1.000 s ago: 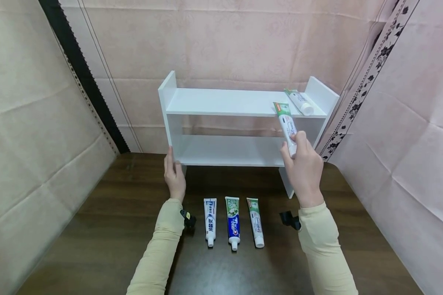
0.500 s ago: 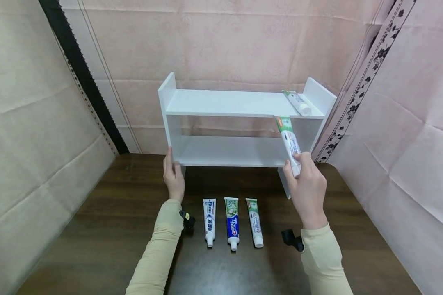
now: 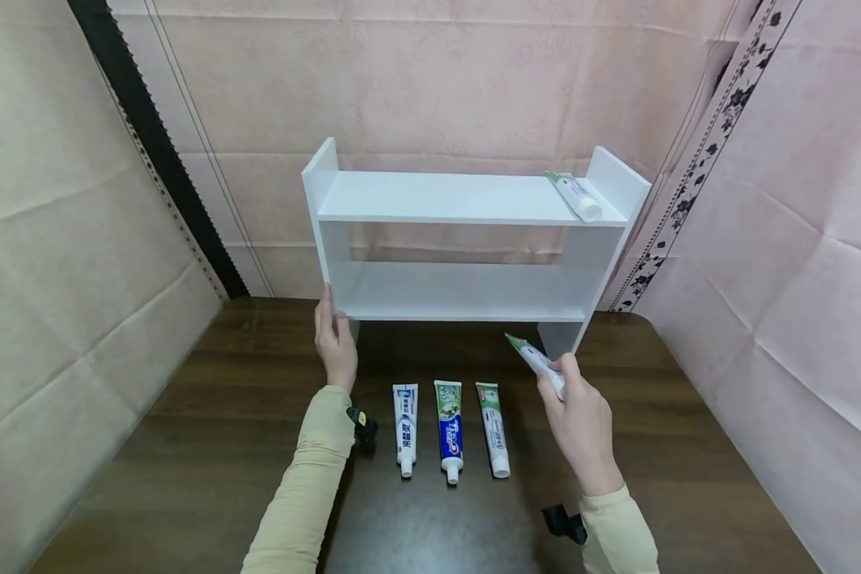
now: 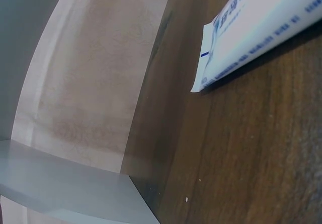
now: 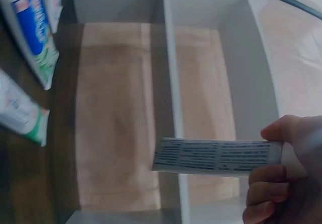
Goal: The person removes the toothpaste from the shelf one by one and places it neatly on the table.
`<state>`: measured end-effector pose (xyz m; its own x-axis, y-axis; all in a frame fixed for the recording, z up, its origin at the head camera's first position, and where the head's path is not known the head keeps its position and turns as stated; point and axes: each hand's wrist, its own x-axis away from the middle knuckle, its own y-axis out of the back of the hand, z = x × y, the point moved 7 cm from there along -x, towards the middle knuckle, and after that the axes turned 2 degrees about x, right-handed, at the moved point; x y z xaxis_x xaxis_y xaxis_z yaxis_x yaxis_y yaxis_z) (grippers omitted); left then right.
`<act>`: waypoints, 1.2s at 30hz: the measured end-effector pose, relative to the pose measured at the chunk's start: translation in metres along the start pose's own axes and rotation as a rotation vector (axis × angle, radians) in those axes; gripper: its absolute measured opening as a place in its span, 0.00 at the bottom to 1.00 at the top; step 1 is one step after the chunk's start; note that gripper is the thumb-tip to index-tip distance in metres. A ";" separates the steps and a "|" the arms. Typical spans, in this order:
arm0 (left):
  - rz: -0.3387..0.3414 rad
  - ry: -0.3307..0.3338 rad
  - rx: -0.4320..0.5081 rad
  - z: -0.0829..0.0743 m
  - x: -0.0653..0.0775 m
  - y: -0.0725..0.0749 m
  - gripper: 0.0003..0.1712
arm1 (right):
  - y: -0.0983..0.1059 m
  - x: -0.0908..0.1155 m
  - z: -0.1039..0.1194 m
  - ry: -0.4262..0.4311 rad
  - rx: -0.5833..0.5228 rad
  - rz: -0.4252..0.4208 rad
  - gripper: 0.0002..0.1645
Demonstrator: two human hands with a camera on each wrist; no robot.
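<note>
My right hand [image 3: 581,422] pinches a white and green toothpaste tube [image 3: 538,363] near its cap end, in front of the shelf's lower right leg. In the right wrist view, the held tube [image 5: 216,156] shows lines of small print, with the thumb above and curled fingers below. My left hand [image 3: 337,343], fingers straight, rests against the lower left side of the white two-tier shelf [image 3: 459,293]. On the table lie a white and blue tube [image 3: 405,426], a green and blue tube [image 3: 450,430] and a white and green tube [image 3: 493,430], side by side.
Another toothpaste tube [image 3: 574,195] lies on the shelf's upper board at its right end. The shelf stands at the back of the brown wooden table [image 3: 222,446]. Pale cloth [image 3: 459,88] hangs behind it and on both sides.
My right hand has come down and back from the shelf, still holding the tube, which now tilts to the left. The left hand stays at the shelf's side.
</note>
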<state>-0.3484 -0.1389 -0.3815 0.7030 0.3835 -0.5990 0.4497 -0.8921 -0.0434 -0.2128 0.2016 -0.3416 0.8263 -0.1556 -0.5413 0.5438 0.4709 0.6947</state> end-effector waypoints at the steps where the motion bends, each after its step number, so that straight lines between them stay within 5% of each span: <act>1: -0.001 0.001 0.002 0.000 0.000 0.000 0.29 | -0.003 0.001 -0.004 -0.011 0.013 0.032 0.08; 11: -0.004 0.020 0.012 0.008 0.000 0.000 0.30 | -0.040 0.015 -0.041 -0.103 0.082 0.367 0.09; 18: -0.018 0.037 0.054 0.039 -0.009 -0.002 0.33 | -0.050 0.019 -0.052 -0.101 0.138 0.427 0.15; 29: -0.126 0.020 -0.046 0.038 -0.011 0.003 0.33 | -0.074 0.045 -0.071 -0.135 0.177 0.593 0.22; 36: -0.164 0.050 -0.074 0.039 -0.013 0.004 0.32 | -0.079 0.050 -0.081 -0.148 0.208 0.623 0.27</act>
<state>-0.3773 -0.1564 -0.4049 0.6424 0.5353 -0.5485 0.5985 -0.7974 -0.0773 -0.2258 0.2271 -0.4617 0.9982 -0.0328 0.0507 -0.0368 0.3366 0.9409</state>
